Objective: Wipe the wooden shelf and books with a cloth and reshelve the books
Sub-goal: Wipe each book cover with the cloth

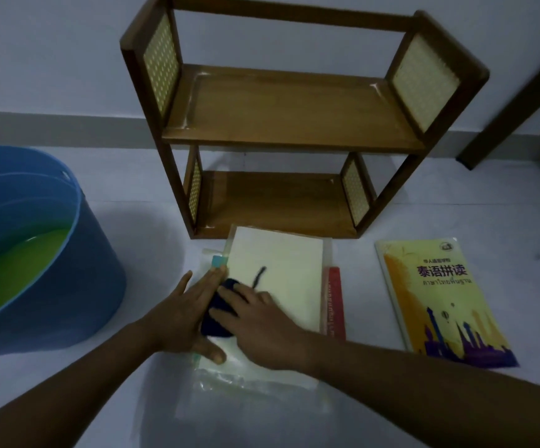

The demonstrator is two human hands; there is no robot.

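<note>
A wooden two-tier shelf (291,137) with woven side panels stands against the wall, both tiers bare. In front of it lies a cream-covered book (281,279) in a clear plastic wrap, stacked on a red book (335,302). My left hand (181,315) lies flat with straight fingers on the book's left edge. My right hand (259,324) presses a dark blue cloth (218,315) onto the cover, fingers over it. A yellow book with a purple skyline (439,302) lies on the floor to the right.
A blue bucket (78,270) holding greenish liquid sits at the left on the pale floor. A dark wooden leg (514,101) slants down at the upper right. A grey skirting strip runs along the wall behind the shelf.
</note>
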